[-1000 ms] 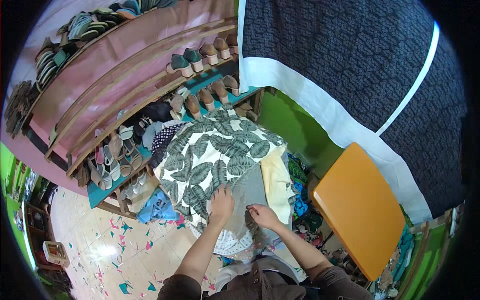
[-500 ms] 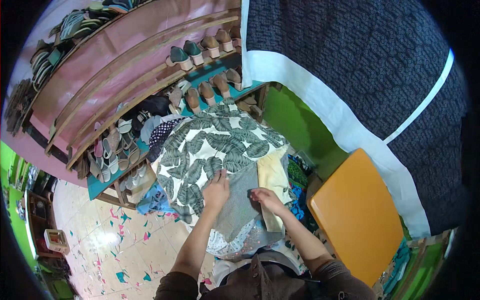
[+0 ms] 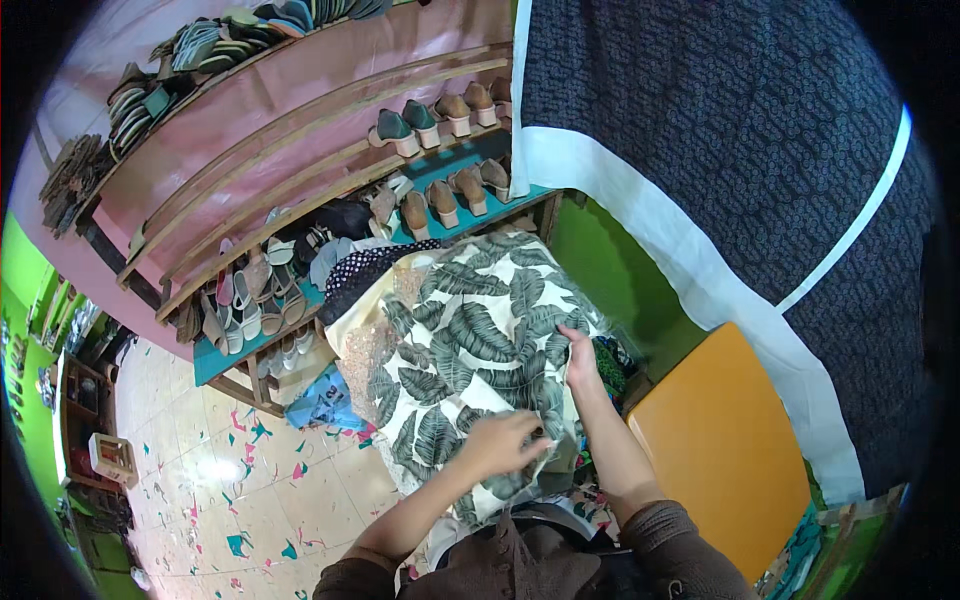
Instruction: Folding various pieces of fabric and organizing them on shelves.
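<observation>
White cloth printed with dark green leaves (image 3: 480,330) lies spread over a pile of fabric in front of me. My left hand (image 3: 505,443) is over its near part, fingers curled and pinching the cloth near its right edge. At the right edge farther up, my right hand (image 3: 582,365) grips the same cloth, thumb side on top and its other fingers mostly hidden. Beige floral fabric (image 3: 357,360) shows from under the cloth's left side. Beyond that lies a dark polka-dot fabric (image 3: 370,268).
Shoes (image 3: 440,200) line a wooden rack (image 3: 300,210) at the far left. An orange board (image 3: 720,450) stands close on my right, beneath a dark patterned curtain (image 3: 700,130) with white borders. Colourful scraps (image 3: 240,545) litter the tiled floor (image 3: 190,420) on the left.
The leaf-print cloth has come toward me and to the right, covering the grey and yellow fabrics. Beige floral fabric is now exposed. My right hand has moved up, my left right and nearer.
</observation>
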The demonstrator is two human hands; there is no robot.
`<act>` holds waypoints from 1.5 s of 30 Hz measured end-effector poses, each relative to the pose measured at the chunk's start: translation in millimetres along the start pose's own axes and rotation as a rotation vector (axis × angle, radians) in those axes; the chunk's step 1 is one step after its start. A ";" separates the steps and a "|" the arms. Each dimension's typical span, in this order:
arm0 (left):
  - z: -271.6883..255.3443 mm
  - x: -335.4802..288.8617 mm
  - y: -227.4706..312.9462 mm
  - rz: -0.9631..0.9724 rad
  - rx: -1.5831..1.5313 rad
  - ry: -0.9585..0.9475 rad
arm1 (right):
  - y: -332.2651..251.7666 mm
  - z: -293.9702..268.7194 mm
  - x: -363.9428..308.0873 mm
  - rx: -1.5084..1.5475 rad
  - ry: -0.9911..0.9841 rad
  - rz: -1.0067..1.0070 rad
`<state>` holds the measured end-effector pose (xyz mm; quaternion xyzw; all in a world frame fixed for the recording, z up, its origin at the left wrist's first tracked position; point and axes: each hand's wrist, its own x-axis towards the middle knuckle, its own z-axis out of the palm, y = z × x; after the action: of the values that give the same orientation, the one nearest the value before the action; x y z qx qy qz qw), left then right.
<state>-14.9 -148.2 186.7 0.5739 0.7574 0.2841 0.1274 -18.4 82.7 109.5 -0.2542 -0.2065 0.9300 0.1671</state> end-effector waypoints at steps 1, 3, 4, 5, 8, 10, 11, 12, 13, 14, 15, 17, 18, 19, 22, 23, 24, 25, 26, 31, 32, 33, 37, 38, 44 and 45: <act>-5.0 2.6 -5.7 0.019 -0.005 -0.008 | -0.6 -9.1 -0.7 -0.046 0.044 -0.038; -22.4 4.4 -21.0 -0.219 -0.020 0.126 | 5.0 2.0 -10.6 -0.080 -0.054 0.020; -26.2 5.2 -32.1 -0.215 -0.014 0.126 | 9.2 6.2 -18.1 -0.136 -0.118 0.032; -28.6 6.5 -46.3 -0.212 0.018 0.254 | 9.8 13.7 -27.3 -0.152 -0.244 0.153; -42.4 4.9 -56.0 -0.182 -0.002 0.466 | 40.4 46.0 -80.3 -0.397 -0.086 0.176; -39.9 4.3 -59.5 -0.173 -0.078 0.528 | 55.2 34.1 -104.9 -0.503 -0.044 0.149; -41.1 1.6 -62.2 -0.184 -0.120 0.546 | 64.0 32.5 -116.0 -0.699 -0.110 0.146; -41.1 -1.0 -63.1 -0.203 -0.139 0.543 | 72.8 30.4 -126.2 -0.896 -0.175 0.142; -41.5 -4.5 -64.0 -0.224 -0.156 0.540 | 81.5 27.2 -135.7 -0.891 -0.172 0.129; -39.6 -7.8 -59.7 -0.209 -0.135 0.558 | 89.7 20.2 -146.2 -0.833 -0.276 0.135; -40.5 -10.0 -49.8 -0.192 -0.144 0.538 | 95.5 8.9 -156.3 -0.771 -0.367 0.141; -43.6 -19.0 -27.1 -0.476 -0.430 0.013 | 92.5 -48.2 -152.6 -0.334 -0.548 0.410; -29.4 -25.5 -31.5 -0.404 -0.276 0.094 | 90.3 -43.2 -155.5 0.103 -0.753 0.696; -13.1 -39.8 -32.3 -0.345 -0.277 0.210 | 111.5 -39.7 -171.0 -0.081 -0.409 0.246; 14.5 -95.7 -8.5 -0.216 -0.242 0.146 | 135.9 -33.1 -201.8 0.020 -0.043 0.127; 16.3 -121.5 5.2 -0.168 -0.246 0.141 | 140.3 -13.3 -220.0 0.048 -0.023 0.058; 17.7 -139.5 21.1 -0.117 -0.251 0.058 | 138.4 -27.2 -221.5 0.036 -0.035 0.066; 19.0 -153.9 35.2 -0.076 -0.261 -0.016 | 137.6 -49.1 -217.6 0.023 -0.046 0.075; 20.3 -165.9 35.2 -0.014 -0.258 0.006 | 138.8 -39.6 -214.1 -0.040 -0.045 0.019; 0.2 -190.5 14.7 -0.082 -0.337 0.090 | 146.0 7.8 -264.5 0.113 -0.316 0.046; 2.2 -193.3 1.7 -0.043 -0.260 0.195 | 140.5 6.7 -277.6 0.049 -0.231 -0.082; -1.5 -191.4 1.5 -0.129 -0.424 0.290 | 131.8 -1.5 -293.8 -0.010 -0.126 -0.215; -2.4 -179.3 -46.8 -0.096 -0.106 0.381 | 97.8 16.6 -362.8 0.270 -0.447 -0.384; 5.0 -174.4 -51.2 -0.052 -0.033 0.361 | 95.6 12.4 -376.7 0.219 -0.422 -0.459; 59.1 -139.7 21.7 -0.160 -0.641 -0.159 | 86.0 -50.4 -466.8 0.179 -0.188 -0.623; 80.7 -139.8 26.0 -0.050 -0.757 -0.136 | 89.6 -51.3 -484.4 0.185 -0.172 -0.642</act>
<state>90.9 -252.3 118.1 0.4852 0.6023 0.5018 0.3873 385.7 -180.3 222.7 -0.0806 -0.2043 0.8628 0.4554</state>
